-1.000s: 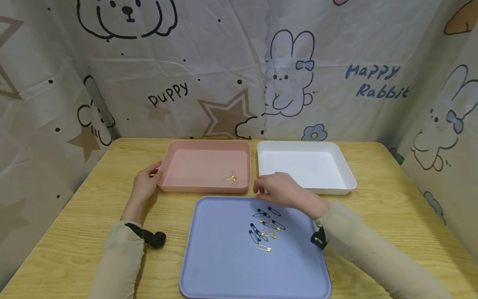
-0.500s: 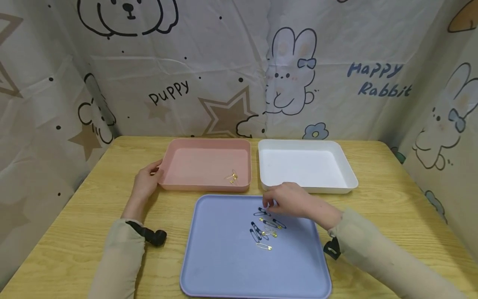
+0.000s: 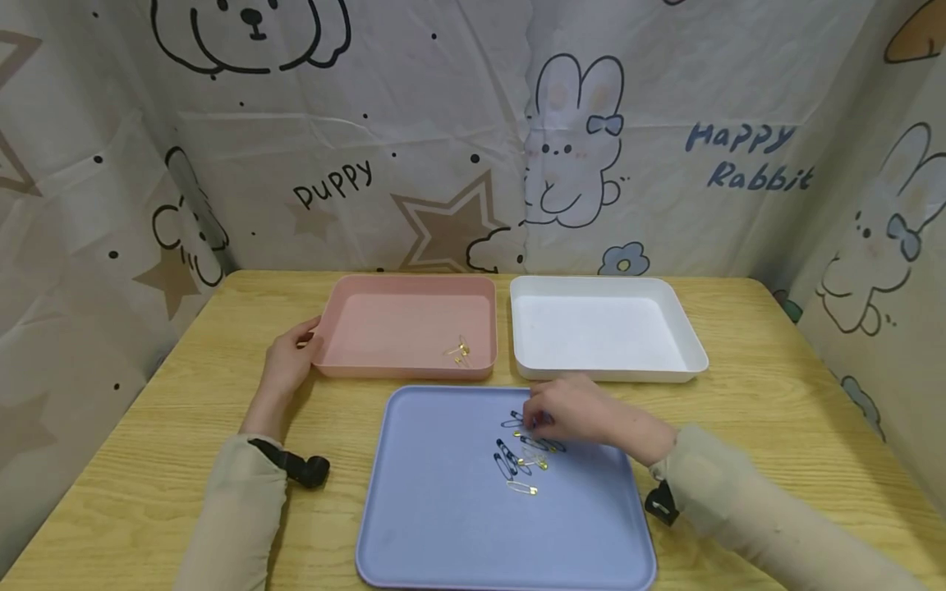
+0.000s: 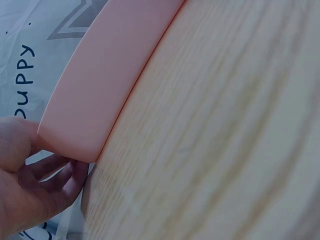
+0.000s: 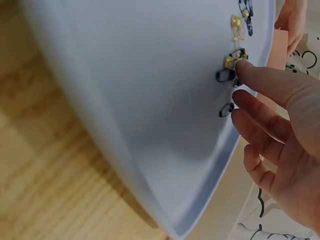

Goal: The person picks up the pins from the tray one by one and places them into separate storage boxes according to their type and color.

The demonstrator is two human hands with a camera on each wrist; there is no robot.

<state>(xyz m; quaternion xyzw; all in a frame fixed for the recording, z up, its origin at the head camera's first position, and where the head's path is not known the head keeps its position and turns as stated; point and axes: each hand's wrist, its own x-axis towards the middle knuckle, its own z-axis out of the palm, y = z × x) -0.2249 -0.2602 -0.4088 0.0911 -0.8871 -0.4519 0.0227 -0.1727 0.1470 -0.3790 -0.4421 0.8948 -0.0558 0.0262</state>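
In the head view my left hand [image 3: 287, 361] grips the left side of a pink tray [image 3: 392, 328]. The left wrist view shows the thumb at the rim and the other fingers curled around the corner below. Over the upper right of a blue tray [image 3: 443, 525], my right hand [image 3: 572, 409] reaches down among black safety pins [image 3: 505, 465]. Its thumb and fingertips are apart in the right wrist view, with one black safety pin [image 5: 226, 110] right by the fingertips. Gold safety pins lie there too, one [image 3: 521, 488] nearest me. The hand hides part of the cluster.
A few gold safety pins [image 3: 461, 351] lie inside the pink tray's right front corner. A white tray [image 3: 606, 328] stands to its right, just behind my right hand. All three trays sit on a wooden table [image 3: 769, 394], with a printed cloth [image 3: 443, 98] behind.
My right hand has moved from the gap near the pink and white trays rightward and down to the safety pins on the blue tray. My left hand has stayed at the pink tray.
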